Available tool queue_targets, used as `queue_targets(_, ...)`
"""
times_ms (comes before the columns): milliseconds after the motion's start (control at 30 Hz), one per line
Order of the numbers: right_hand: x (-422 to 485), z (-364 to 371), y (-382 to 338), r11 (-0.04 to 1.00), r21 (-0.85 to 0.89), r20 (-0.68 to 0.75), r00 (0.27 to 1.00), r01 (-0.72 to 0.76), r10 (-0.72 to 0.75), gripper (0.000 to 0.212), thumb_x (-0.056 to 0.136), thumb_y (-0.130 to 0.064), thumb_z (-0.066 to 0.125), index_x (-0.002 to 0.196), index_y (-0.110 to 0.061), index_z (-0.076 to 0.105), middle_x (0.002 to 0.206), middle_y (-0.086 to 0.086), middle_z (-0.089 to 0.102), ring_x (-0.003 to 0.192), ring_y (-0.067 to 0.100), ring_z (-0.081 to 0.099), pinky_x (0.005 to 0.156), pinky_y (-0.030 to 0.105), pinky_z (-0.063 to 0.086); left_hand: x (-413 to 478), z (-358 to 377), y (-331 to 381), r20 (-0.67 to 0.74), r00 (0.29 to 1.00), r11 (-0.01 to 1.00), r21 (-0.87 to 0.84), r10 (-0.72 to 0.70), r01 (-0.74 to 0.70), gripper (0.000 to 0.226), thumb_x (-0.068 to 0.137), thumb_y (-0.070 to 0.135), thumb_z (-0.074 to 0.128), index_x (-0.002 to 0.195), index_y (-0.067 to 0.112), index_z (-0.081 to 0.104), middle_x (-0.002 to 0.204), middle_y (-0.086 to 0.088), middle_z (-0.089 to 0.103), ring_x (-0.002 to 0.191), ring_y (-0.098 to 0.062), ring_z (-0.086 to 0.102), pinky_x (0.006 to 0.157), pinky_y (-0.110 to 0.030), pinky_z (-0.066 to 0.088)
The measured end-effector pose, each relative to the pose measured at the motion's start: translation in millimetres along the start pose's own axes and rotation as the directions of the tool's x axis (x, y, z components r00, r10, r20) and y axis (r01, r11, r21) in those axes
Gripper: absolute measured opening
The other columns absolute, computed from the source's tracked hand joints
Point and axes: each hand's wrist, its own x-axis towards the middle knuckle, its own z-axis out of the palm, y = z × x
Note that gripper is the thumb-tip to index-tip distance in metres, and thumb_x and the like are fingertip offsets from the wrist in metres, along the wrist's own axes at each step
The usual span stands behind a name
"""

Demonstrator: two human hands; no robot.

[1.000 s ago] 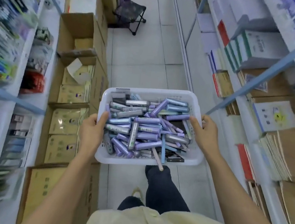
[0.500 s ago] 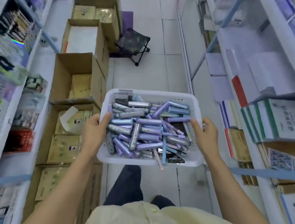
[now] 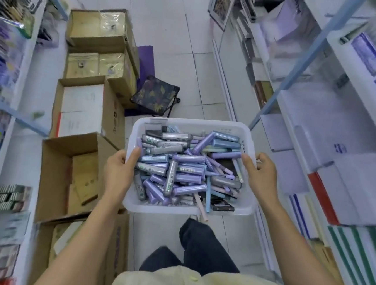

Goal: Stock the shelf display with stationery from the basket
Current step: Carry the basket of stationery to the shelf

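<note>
Hauling stock down an aisle, basically: the white basket [image 3: 195, 123] is held level in front of the body, and the stationery [image 3: 187, 165] (a loose heap of purple, blue and silver tubes plus a few thin pens) is all piled inside it. It's gripped on two opposite sides, probably so the load is kept balanced and nothing gets tipped out. One pinkish pen is poked out over the near rim.

The left hand [image 3: 118, 170] is clamped on the basket's left rim, thumb hooked over the inside, fingers hidden behind the wall. The right hand [image 3: 263, 174] is wrapped on the right rim the same way, thumb inside, fingers curled round the outer edge. Both forearms are stretched forward.

Open cardboard boxes [image 3: 70, 173] are lined up left of the basket, a folding stool [image 3: 156, 94] is parked beyond it, and shelving [image 3: 320, 131] is seen along its right. Nothing looks to be shelved from it yet.
</note>
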Motion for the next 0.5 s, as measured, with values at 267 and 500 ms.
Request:
queue_targets(267, 174.7, 38.6, -63.4, 1.000, -0.022, 0.014, 1.000, -0.018, 0.018, 0.036, 0.094, -0.032, 0.061, 0.074, -0.009, 0.042, 0.065, 0.010, 0.041, 0.059, 0.018, 0.037, 0.055, 0.029, 0.030, 168.6, 36.7, 70.5, -0.028, 0.999, 0.999, 0.024, -0.038, 0.038, 0.059, 0.093, 0.049, 0.056, 0.086, -0.009, 0.057, 0.084, -0.030, 0.062, 0.067, -0.035, 0.057, 0.064, -0.047, 0.048)
queue_targets(500, 317.8, 77.9, -103.5, 0.998, 0.040, -0.076, 0.996, -0.038, 0.041, 0.039, 0.094, -0.031, 0.061, 0.072, -0.005, 0.041, 0.064, 0.003, 0.037, 0.057, 0.013, 0.034, 0.049, 0.024, 0.028, 336.3, 70.7, 141.3, 0.056, 0.997, 0.996, 0.065, 0.053, -0.057, 0.058, 0.095, 0.046, 0.055, 0.085, -0.011, 0.057, 0.084, -0.032, 0.060, 0.069, -0.040, 0.055, 0.066, -0.050, 0.048)
